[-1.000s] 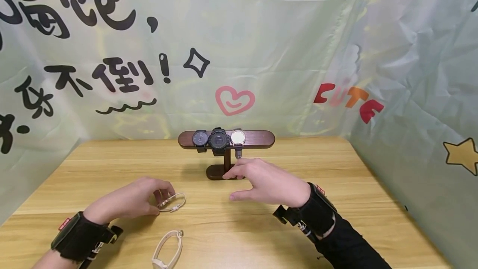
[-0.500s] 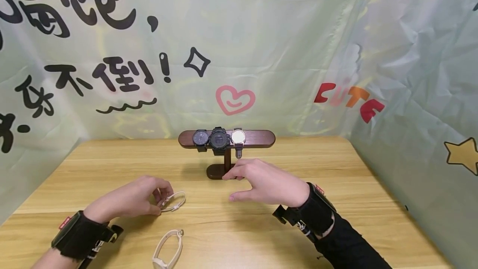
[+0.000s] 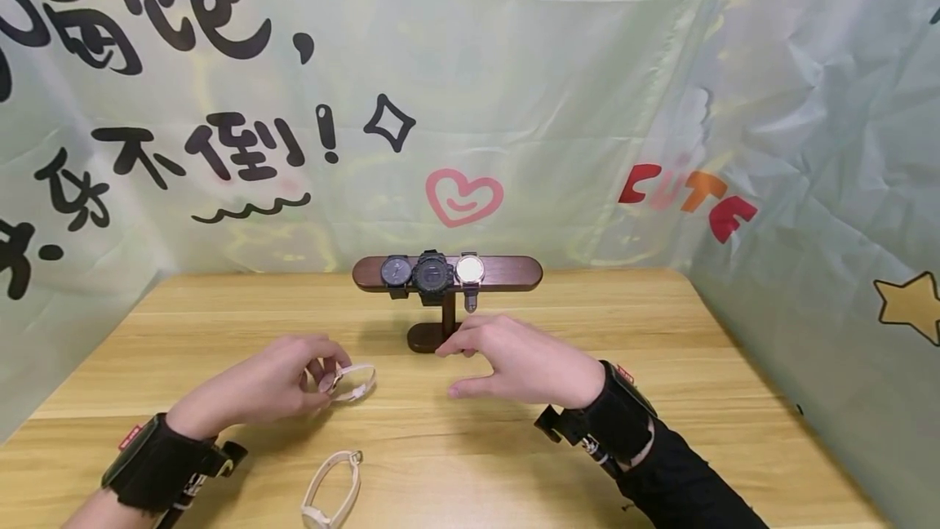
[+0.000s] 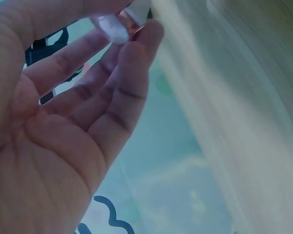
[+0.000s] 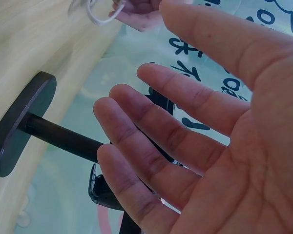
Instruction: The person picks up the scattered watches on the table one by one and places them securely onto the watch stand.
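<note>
My left hand point(image 3: 272, 382) pinches a white-strapped wristwatch point(image 3: 361, 391) between thumb and fingers, its strap looped out to the right. In the left wrist view the watch's small case point(image 4: 115, 29) shows at the fingertips. A second pale watch point(image 3: 312, 513) lies on the table nearer the front, its strap forming a loop. My right hand point(image 3: 517, 362), holding nothing, hovers with fingers loosely extended before the dark wooden watch stand point(image 3: 512, 273). Three watches hang on the stand's bar: a dark one point(image 3: 396, 270), a chunky black one point(image 3: 431, 274) and a light-faced one point(image 3: 470, 269).
The wooden table point(image 3: 624, 325) runs back to a printed cloth backdrop point(image 3: 558, 104). Another cloth wall point(image 3: 808, 145) borders the right side. The stand's oval base point(image 3: 424, 338) sits near the table's back, partly behind my right fingers.
My left hand has gripped the white-strapped watch and raised it slightly, shifting it a little right and away from me. My right hand has barely moved.
</note>
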Demonstrator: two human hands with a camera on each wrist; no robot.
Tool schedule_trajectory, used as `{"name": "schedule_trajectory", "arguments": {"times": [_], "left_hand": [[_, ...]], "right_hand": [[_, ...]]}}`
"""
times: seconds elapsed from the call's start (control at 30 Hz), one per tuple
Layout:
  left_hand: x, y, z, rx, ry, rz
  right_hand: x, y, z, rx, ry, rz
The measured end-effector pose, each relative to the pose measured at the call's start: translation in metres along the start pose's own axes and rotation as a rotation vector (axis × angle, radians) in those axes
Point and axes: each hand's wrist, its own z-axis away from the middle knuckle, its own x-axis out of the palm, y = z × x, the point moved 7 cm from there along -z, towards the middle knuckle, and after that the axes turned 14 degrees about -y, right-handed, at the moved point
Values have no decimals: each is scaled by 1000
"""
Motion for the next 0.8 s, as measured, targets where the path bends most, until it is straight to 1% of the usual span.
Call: {"name": "schedule_trajectory", "arguments": {"times": [0.2,0.4,0.5,0.57,0.8], "left_hand": [[-8,12,1,30,100,-46],[-15,34,4,73,200,-98],[-18,46,5,91,245,-113],[-19,53,5,91,267,-103],[-21,69,8,48,332,-22]], "right_hand": [[1,0,-2,-3,10,2],[-2,-6,-4,-26,72,6],[-3,-12,-5,-48,125,16],[-4,-16,-5,-69,173,29],[-1,-34,-9,-167,340,97]]}}
